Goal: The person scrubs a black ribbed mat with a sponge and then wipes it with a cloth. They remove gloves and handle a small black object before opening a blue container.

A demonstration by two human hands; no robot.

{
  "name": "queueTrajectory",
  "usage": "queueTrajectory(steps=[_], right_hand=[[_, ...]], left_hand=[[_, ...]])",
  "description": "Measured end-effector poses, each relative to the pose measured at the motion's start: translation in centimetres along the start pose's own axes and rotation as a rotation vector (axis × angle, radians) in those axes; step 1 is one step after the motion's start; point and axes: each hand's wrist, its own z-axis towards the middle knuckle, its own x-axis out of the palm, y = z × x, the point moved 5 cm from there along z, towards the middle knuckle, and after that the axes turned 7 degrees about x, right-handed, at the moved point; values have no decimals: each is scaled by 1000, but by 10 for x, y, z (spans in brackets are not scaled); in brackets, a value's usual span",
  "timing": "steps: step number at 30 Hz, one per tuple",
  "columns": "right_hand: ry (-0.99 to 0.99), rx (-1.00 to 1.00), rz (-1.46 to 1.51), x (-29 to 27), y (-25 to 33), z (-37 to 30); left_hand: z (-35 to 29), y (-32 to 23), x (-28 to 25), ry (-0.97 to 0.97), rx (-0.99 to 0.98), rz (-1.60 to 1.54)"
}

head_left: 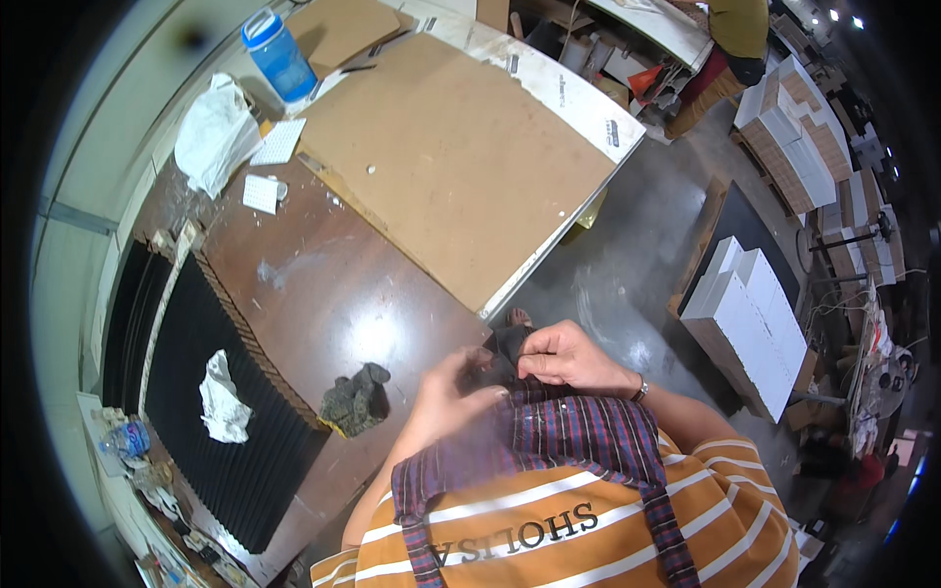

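Observation:
Both my hands are close together in front of my waist, over a striped apron [588, 436]. My right hand [567, 357] is closed in a pinch at the edge of a piece of dark cloth [506, 345]. On the other side of that cloth is my left hand [453, 394], its thumb apart from the curled fingers; the fingertips are slightly smeared. What the cloth belongs to is partly hidden by my hands. A dark grey knitted work glove [355, 400] with a yellow edge lies crumpled on the brown table, left of my left hand.
A large brown board [451, 167] covers the table's far side. Stacked black strips [225, 392] lie at left, with crumpled white paper [223, 397] on top. A blue bottle [279, 57] stands far left. White boxes [747, 328] sit on the right; another person [730, 59] is beyond.

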Motion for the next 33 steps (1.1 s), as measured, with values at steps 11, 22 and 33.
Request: queueTrajectory(steps=[11, 22, 33], right_hand=[[463, -46, -160, 22, -12, 78], [687, 367, -527, -65, 30, 136], [1022, 265, -601, -77, 57, 148]], left_hand=[[-18, 5, -2, -499, -42, -488], [45, -6, 74, -889, -131, -612], [50, -14, 116, -1210, -493, -83]])
